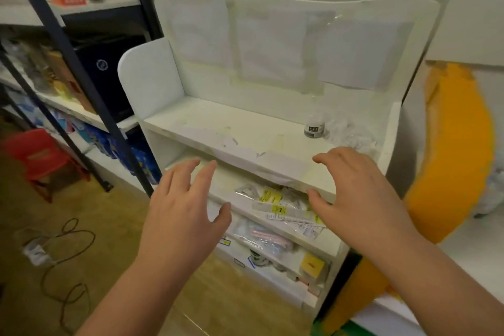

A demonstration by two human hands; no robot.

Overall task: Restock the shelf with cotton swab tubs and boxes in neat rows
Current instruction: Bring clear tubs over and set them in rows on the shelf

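A white shelf unit (207,123) stands in front of me. On its top shelf, at the right, sits one small clear cotton swab tub (314,126) with a dark label, beside a crumpled clear plastic bag (351,133). The shelf below holds clear swab packets with yellow labels (275,199). Lower down lie more packets with pink sticks (261,237) and a small tub (257,257). My left hand (185,210) hovers with spread fingers in front of the second shelf, holding nothing. My right hand (354,188) hovers over the top shelf's front edge, fingers relaxed, empty.
A dark metal rack (68,43) with boxes and blue packages stands at the left, with a red plastic stool (38,155) beside it. Cables and a charger (54,251) lie on the wooden floor. A white and orange unit (458,144) stands at the right.
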